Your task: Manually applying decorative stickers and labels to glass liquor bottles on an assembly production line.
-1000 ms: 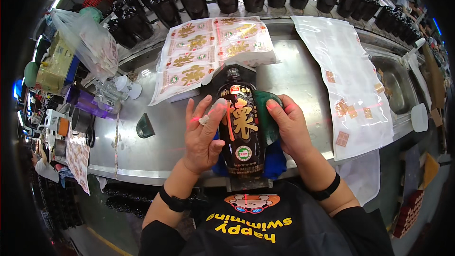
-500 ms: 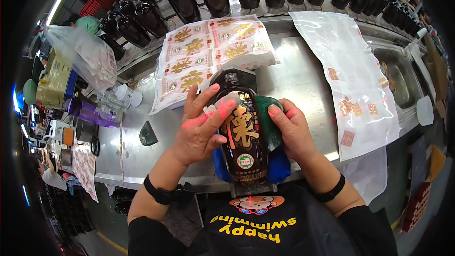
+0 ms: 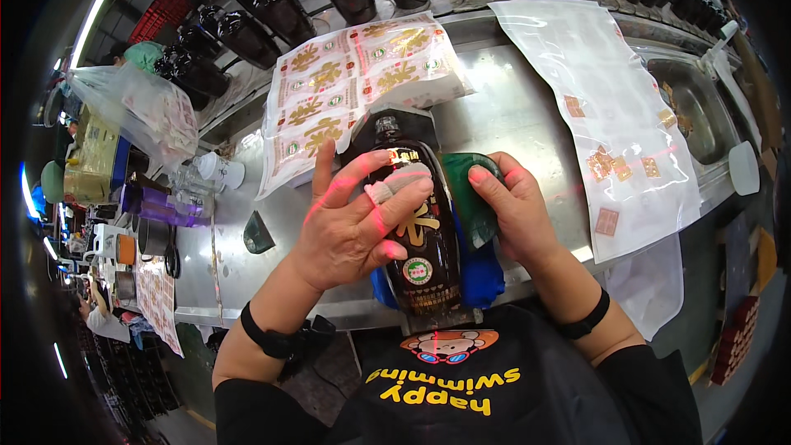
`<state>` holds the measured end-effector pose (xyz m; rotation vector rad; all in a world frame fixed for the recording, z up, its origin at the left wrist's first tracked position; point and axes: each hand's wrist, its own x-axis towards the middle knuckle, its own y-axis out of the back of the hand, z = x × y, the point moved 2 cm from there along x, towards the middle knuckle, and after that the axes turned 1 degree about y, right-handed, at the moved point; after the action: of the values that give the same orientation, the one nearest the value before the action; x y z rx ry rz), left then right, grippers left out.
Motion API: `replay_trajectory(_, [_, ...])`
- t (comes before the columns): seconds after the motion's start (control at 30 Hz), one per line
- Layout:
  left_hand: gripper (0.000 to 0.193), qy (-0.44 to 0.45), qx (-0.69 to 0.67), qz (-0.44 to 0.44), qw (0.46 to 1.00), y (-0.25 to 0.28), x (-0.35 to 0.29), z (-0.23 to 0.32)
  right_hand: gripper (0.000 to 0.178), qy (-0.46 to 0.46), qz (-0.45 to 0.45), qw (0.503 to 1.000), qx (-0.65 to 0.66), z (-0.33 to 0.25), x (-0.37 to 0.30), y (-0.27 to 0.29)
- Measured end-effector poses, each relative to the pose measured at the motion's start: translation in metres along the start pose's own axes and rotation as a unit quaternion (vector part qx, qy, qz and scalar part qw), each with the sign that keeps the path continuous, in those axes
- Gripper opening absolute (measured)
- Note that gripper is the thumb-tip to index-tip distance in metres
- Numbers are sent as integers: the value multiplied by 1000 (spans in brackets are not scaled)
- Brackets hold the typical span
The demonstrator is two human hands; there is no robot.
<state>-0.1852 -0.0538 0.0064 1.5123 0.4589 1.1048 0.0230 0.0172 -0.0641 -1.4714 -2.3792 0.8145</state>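
left hand (image 3: 350, 227) kinda spread over dark bottle (image 3: 430, 282), closest | right hand (image 3: 525, 208) pinching green scraper (image 3: 467, 185) | bottle runs lengthwise away

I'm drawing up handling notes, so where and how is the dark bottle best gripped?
Probably by the neck, from above at the far end: the bottle lies printed side up, neck pointing away from the person. The neck is narrower than the rest and uncovered, while the left hand is over part of the printed side.
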Motion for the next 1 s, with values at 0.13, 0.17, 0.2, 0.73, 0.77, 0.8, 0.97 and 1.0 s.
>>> replay_trajectory(0.13, [64, 1, 0, -5, 1000, 0, 3, -2, 22, 9, -11, 1000, -13, -5, -3, 0])
replay_trajectory(0.17, [64, 4, -4, -5, 1000, 0, 4, -1, 20, 13, -10, 1000, -18, -7, -4, 1])
replay_trajectory(0.2, [63, -8, 7, -4, 1000, -1, 3, 2, 21, 22, -4, 1000, -17, -9, -5, 2])
replay_trajectory(0.73, [59, -12, -68, 0, 998, -4, -3, 25, 21, 46, -5, 997, -61, -22, -21, 15])
replay_trajectory(0.77, [60, 3, -72, 12, 997, -3, -1, 20, 21, 44, -4, 997, -61, -21, -21, 15])
replay_trajectory(0.8, [60, 21, -77, 23, 997, -3, 1, 15, 21, 45, -6, 997, -63, -21, -21, 14])
replay_trajectory(0.97, [62, 1, -81, 36, 996, -5, 12, 0, 20, 45, -7, 995, -86, -20, -18, 11])
replay_trajectory(1.0, [62, 7, -91, 33, 995, -4, 15, -3, 20, 46, -9, 994, -97, -20, -17, 11])
